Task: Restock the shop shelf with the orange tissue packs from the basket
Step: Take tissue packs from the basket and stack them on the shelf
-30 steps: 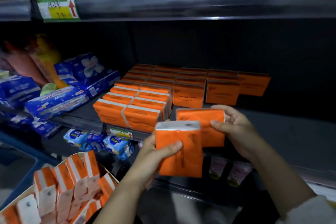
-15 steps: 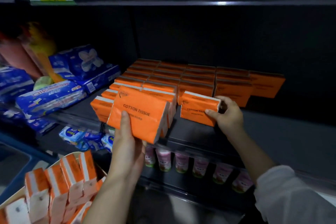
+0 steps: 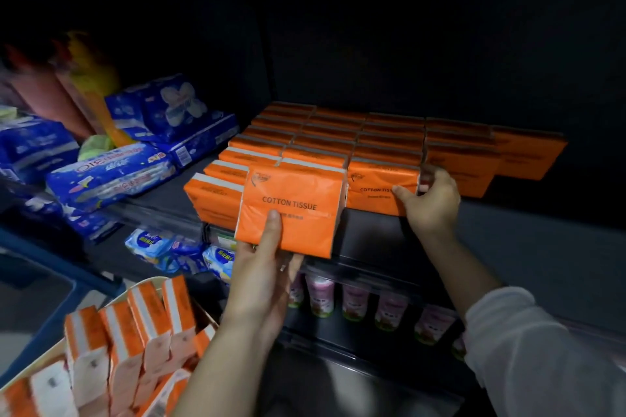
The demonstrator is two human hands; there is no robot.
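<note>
**Two soft packs in hand at the shelf front**

The left thumb (image 3: 272, 230) lies flat up the printed face of a cotton tissue pack (image 3: 298, 193). The other fingers are tucked behind it, so the left hand (image 3: 261, 281) pinches the pack from its bottom edge. It hangs in front of the shelf (image 3: 372, 237) lip, covering part of the front-left stack, and looks not yet set down.

The right hand (image 3: 435, 206) is curled round the right end of a second pack (image 3: 376, 179), thumb on the front. That pack stands at the head of a row, resting on the shelf or very nearly.

From here these look light and squashy, tissue under slick film. I'd say a pinch across the two broad faces holds best, since the wrapper would slide under a loose grip and corners dent if jammed in.

Behind them, rows of orange packs (image 3: 338, 132) fill the shelf to the back. The basket (image 3: 142, 283) at lower left holds more packs on end (image 3: 128, 342). Blue packets (image 3: 111, 176) lie to the left, and pink bottles (image 3: 320, 294) stand below.
</note>
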